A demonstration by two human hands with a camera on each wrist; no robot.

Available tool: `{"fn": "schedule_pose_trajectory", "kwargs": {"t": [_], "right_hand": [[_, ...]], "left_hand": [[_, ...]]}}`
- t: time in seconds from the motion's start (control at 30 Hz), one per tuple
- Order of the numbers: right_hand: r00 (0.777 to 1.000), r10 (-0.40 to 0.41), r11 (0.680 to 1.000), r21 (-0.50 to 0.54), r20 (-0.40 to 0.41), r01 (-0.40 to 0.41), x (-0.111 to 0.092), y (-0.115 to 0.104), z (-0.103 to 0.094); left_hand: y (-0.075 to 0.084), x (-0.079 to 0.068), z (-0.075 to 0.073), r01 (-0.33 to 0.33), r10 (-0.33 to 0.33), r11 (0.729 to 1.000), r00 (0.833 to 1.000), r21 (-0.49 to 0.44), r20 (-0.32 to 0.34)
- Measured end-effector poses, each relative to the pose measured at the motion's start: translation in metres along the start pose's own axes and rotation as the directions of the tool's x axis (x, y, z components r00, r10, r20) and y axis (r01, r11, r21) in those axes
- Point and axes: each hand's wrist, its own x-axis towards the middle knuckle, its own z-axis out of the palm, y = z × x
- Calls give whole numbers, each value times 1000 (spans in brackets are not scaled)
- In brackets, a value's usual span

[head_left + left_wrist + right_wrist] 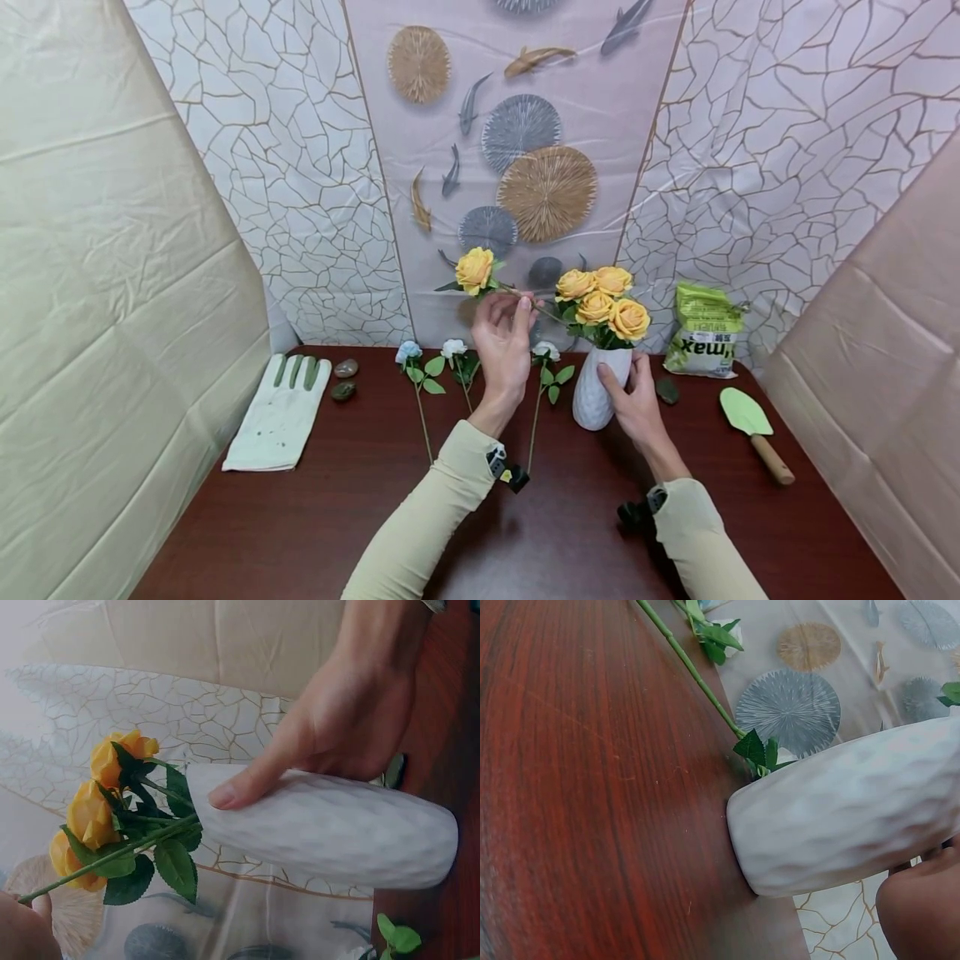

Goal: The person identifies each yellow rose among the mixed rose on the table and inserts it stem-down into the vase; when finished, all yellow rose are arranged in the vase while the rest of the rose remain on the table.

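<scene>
A yellow artificial rose [475,271] leans to the left, its stem pinched between the thumb and fingers of my left hand [504,346]. The stem [112,855] runs to the mouth of a white textured vase [602,387]; leaves hide where its end lies. Several other yellow roses [596,307] with green leaves stand in the vase. My right hand [637,400] grips the vase near its top, thumb in front and fingers behind. The vase is slightly tilted, and its base appears to touch the table in the right wrist view.
Left of the vase lie a blue flower [408,352] and two white flowers [453,348] on long stems. A white glove [277,417] and stones [344,391] are at the far left. On the right are a green bag [703,333], a dark stone [667,390] and a trowel [745,411].
</scene>
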Motion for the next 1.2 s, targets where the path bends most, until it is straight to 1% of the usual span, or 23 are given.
{"fn": "schedule_pose_trajectory", "kwargs": {"t": [0.13, 0.23, 0.37, 0.5, 0.6, 0.77, 0.87, 1.0, 1.1, 1.2], "right_hand": [[1000, -11, 1000, 7, 4, 11, 0, 0, 0], [1000, 4, 1000, 3, 0, -4, 1, 1, 0], [1000, 22, 1000, -8, 1, -22, 1, 0, 0], [1000, 19, 1000, -4, -6, -19, 1, 1, 0], [1000, 8, 1000, -1, -10, -8, 2, 4, -2], [1000, 7, 1000, -3, -13, -7, 3, 6, -3], [1000, 12, 1000, 5, -18, -12, 2, 5, -3], [1000, 3, 1000, 1, -9, -3, 1, 3, -2], [1000, -7, 1000, -12, -8, 7, 0, 1, 0], [1000, -8, 1000, -17, -16, 7, 0, 0, 2]], "left_hand": [[-6, -5, 1, -14, 11, 998, 999, 64, 45], [-14, -15, 0, 2, -12, 994, 996, 113, 90], [-21, -26, -2, 19, -48, 981, 988, 191, 147], [-23, -28, -2, 1, -47, 969, 982, 247, 181], [-25, -27, -1, -8, -46, 958, 982, 287, 181], [-33, -30, 3, -5, -71, 918, 982, 396, 177], [-41, -33, 6, -9, -85, 886, 980, 463, 182], [-55, -38, 9, -1, -111, 835, 979, 550, 170], [-66, -40, 10, 5, -124, 811, 979, 585, 163], [-74, -40, 10, -7, -115, 799, 980, 601, 164]]}}
